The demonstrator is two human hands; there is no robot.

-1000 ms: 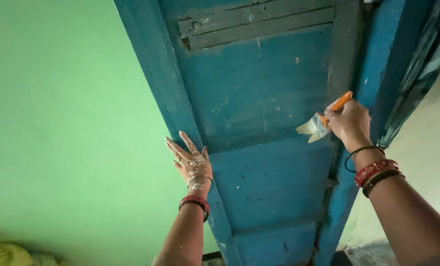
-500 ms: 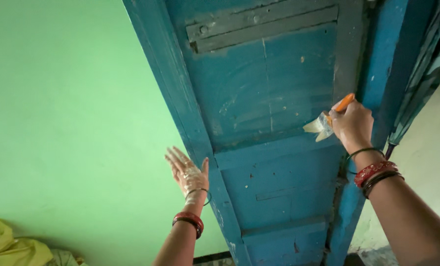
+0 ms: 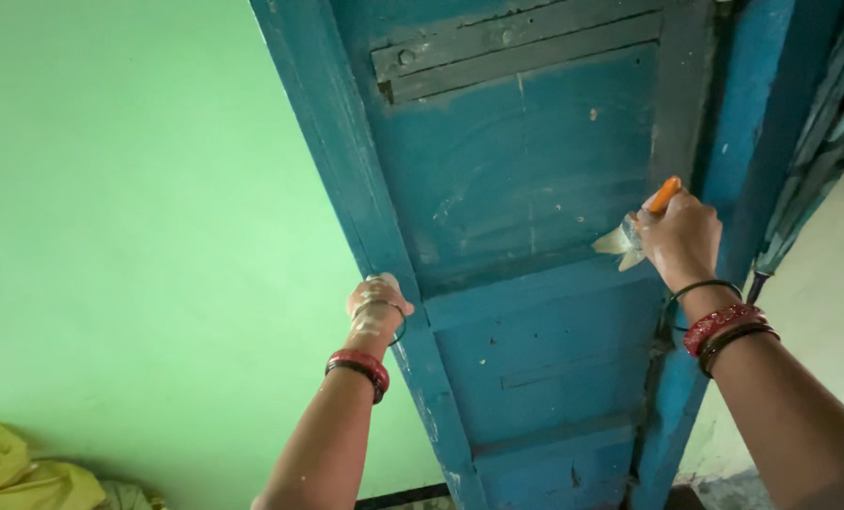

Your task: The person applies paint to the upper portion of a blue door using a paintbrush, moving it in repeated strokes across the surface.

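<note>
So the left hand [image 3: 378, 300] was spread flat with its fingers fanned out by the door edge a moment back, and now it's curled in against the edge of the blue door [image 3: 526, 189], fingers pressed together. Can't really tell if it's gripping the edge or just resting on it. The right hand has barely shifted, and the whole view has slid a touch to the right.

Biggest thing here is the green wall [image 3: 139, 217], filling the whole left half. Next is the door itself, old panelled wood in worn blue paint with a grey batten [image 3: 516, 52] across the top panel. Down in the bottom left corner there's a bit of yellow cloth [image 3: 16, 477].

The right hand [image 3: 682, 236] is closed tight around a paintbrush [image 3: 641, 222] with an orange handle, and the pale bristles touch the door at the right side of the upper panel, just above the crosspiece. Both wrists have red and dark bangles [image 3: 724, 332]
</note>
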